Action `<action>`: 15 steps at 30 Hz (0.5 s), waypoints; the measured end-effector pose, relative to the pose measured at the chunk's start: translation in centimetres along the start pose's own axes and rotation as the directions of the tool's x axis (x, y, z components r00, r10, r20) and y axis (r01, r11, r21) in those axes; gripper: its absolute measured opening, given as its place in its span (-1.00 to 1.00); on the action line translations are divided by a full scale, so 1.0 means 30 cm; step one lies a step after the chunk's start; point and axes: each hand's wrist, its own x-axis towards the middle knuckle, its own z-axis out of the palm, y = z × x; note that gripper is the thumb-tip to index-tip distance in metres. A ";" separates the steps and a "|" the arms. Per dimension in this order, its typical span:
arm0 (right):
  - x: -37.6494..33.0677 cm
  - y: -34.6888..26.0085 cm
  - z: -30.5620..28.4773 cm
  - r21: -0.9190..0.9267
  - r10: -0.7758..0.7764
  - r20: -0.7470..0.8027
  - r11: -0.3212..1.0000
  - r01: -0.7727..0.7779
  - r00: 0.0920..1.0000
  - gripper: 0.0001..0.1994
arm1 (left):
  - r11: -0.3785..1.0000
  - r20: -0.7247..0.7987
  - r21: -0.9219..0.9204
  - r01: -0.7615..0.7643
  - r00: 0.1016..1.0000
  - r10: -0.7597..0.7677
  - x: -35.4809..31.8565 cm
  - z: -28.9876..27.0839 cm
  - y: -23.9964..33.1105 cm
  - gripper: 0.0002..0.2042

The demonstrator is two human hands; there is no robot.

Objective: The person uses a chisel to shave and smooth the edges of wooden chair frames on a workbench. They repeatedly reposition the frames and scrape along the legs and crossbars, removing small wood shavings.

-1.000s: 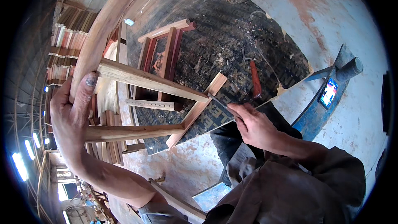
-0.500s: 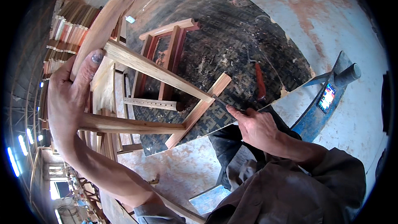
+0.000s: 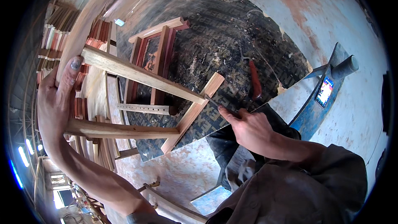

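Observation:
My left hand [image 3: 56, 101] is closed around the wide board [image 3: 81, 29] of a wooden frame, thumb on its face. Two pale legs, the upper leg [image 3: 141, 74] and the lower leg [image 3: 124, 131], run from that board to a short crosspiece [image 3: 192, 114], which rests on the dark panel. My right hand [image 3: 251, 132] grips a thin-bladed metal tool [image 3: 212, 100], its index finger stretched along it. The blade's tip meets the joint of the upper leg and the crosspiece. The tool's handle is hidden in my fist.
A smaller wooden frame [image 3: 158, 64] and a drilled strip [image 3: 143, 108] lie on the dark panel [image 3: 203, 45]. A red-handled tool [image 3: 254, 81] is to the right. A lit phone [image 3: 324, 92] lies on a blue metal stand [image 3: 311, 114]. Stacked timber [image 3: 58, 37] stands at left.
The view has shifted slightly, sliding the scene left. My left hand and the wide board have moved a little further left. The blade remains at the same joint.

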 end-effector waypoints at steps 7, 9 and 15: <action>-0.003 0.004 -0.015 0.023 0.027 0.075 0.999 -0.028 0.997 -0.35 | 0.999 -0.030 0.027 0.017 0.999 -0.016 -0.015 0.007 0.011 -0.19; -0.001 0.006 -0.016 0.028 0.011 0.064 1.000 -0.012 0.998 -0.35 | 0.999 -0.031 -0.002 -0.042 0.999 0.042 -0.008 0.006 0.009 -0.19; 0.019 -0.001 -0.031 0.033 0.039 0.110 0.999 -0.043 0.993 -0.34 | 0.995 -0.151 0.061 -0.073 0.985 0.082 -0.028 0.024 0.017 -0.18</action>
